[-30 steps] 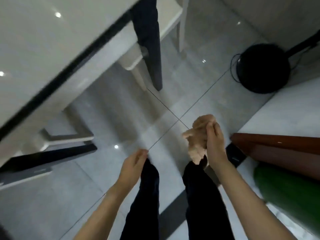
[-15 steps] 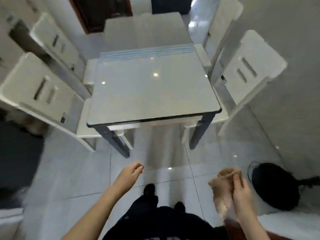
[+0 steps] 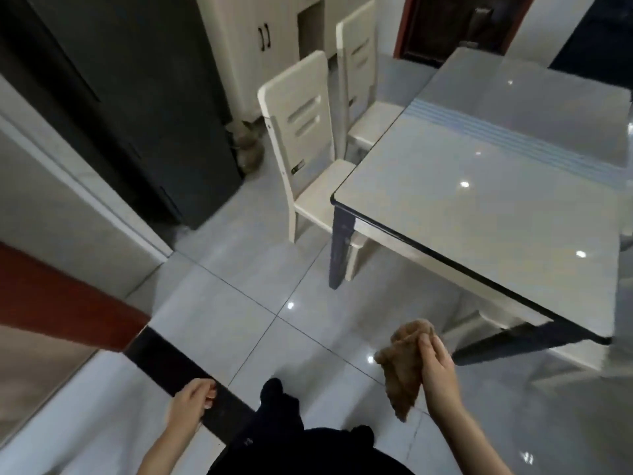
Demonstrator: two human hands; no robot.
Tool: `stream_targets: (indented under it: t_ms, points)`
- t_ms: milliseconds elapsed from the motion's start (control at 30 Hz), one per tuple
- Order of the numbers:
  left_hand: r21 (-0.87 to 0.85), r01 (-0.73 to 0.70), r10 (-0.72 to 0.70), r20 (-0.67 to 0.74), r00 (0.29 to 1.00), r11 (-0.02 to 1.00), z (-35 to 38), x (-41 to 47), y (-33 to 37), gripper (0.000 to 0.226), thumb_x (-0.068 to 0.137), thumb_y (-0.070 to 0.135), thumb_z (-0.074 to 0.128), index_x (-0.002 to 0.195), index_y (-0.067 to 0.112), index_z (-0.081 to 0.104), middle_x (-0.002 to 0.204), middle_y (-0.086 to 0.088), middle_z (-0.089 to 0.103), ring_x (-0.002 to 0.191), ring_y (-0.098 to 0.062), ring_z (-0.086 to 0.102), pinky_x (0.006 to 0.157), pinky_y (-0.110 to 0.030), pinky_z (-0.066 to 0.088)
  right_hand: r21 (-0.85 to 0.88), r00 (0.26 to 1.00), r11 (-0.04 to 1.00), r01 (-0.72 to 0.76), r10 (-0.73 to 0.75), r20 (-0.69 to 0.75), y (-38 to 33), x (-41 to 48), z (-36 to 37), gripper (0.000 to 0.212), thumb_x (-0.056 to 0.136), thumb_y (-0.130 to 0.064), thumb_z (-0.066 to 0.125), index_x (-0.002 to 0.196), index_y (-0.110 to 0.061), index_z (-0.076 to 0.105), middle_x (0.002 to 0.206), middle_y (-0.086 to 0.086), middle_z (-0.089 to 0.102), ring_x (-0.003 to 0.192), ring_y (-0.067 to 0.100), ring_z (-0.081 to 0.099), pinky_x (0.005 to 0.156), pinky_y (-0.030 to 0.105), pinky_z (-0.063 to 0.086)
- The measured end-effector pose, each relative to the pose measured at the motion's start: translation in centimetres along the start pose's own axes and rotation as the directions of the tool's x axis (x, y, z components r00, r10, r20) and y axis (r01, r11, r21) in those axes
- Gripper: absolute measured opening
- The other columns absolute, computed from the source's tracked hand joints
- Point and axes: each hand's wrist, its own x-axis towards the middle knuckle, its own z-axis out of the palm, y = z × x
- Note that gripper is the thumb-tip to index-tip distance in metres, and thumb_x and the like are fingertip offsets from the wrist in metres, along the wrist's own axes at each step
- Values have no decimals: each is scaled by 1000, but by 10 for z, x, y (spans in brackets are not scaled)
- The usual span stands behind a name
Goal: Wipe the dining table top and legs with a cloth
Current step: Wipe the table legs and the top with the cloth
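The dining table (image 3: 486, 186) with a glossy grey glass top and dark legs stands ahead to the right; its near-left leg (image 3: 339, 248) reaches the floor. My right hand (image 3: 440, 375) grips a crumpled brown cloth (image 3: 400, 368) in the air, short of the table's near edge and not touching it. My left hand (image 3: 191, 404) hangs low at the left with loosely curled fingers and holds nothing.
Two cream chairs (image 3: 301, 138) are pushed in along the table's left side. A dark tall cabinet (image 3: 130, 97) and a cream cupboard (image 3: 253, 46) stand at the back left. A black threshold strip (image 3: 161, 365) and red door frame (image 3: 58, 296) lie at the left.
The view has swung left, so the table moved from centre to the right. My right hand still holds the cloth; my left hand has dropped lower to the left.
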Motion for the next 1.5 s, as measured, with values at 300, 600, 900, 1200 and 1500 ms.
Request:
stream_targets:
  t_ms: [300, 600, 900, 1200, 1500]
  points:
    - [-31, 77, -77, 1, 997, 997, -111, 67, -11, 21, 99, 4, 45, 92, -2, 64, 80, -17, 64, 69, -27, 53, 62, -30, 36, 32, 1000, 999, 1, 0, -31, 6, -12, 127, 19, 101, -23, 46, 98, -16, 64, 97, 8, 68, 94, 23, 64, 80, 34, 52]
    - [141, -178, 140, 244, 960, 974, -170, 172, 104, 24, 101, 10, 45, 90, 6, 66, 87, -15, 67, 80, -29, 59, 67, -26, 47, 150, 966, 989, 10, 30, -258, 2, -31, 201, 25, 103, -25, 43, 110, -10, 62, 101, 9, 67, 94, 20, 64, 74, 29, 51]
    - [189, -478, 306, 561, 769, 858, -75, 221, 250, 21, 87, 43, 54, 85, 30, 70, 84, 2, 72, 86, -16, 66, 83, -34, 49, 246, 907, 963, 111, 2, -421, -51, 21, 236, 20, 102, -22, 42, 101, -21, 63, 85, -2, 72, 75, 6, 70, 55, 14, 52]
    - [274, -719, 274, 792, 546, 638, 25, 278, 363, 17, 99, 24, 49, 95, 32, 63, 94, 10, 69, 89, 5, 63, 79, -19, 47, 321, 850, 939, 121, 70, -523, -83, 144, 264, 34, 100, -38, 43, 121, -16, 59, 109, 4, 65, 104, 17, 61, 88, 35, 52]
    - [237, -816, 194, 901, 387, 527, 164, 369, 404, 23, 97, 34, 51, 119, 29, 55, 116, 6, 63, 107, -10, 60, 94, -30, 48, 374, 743, 914, 158, 139, -654, -58, 242, 299, 30, 102, -38, 41, 116, -19, 59, 109, 3, 65, 106, 20, 62, 93, 38, 50]
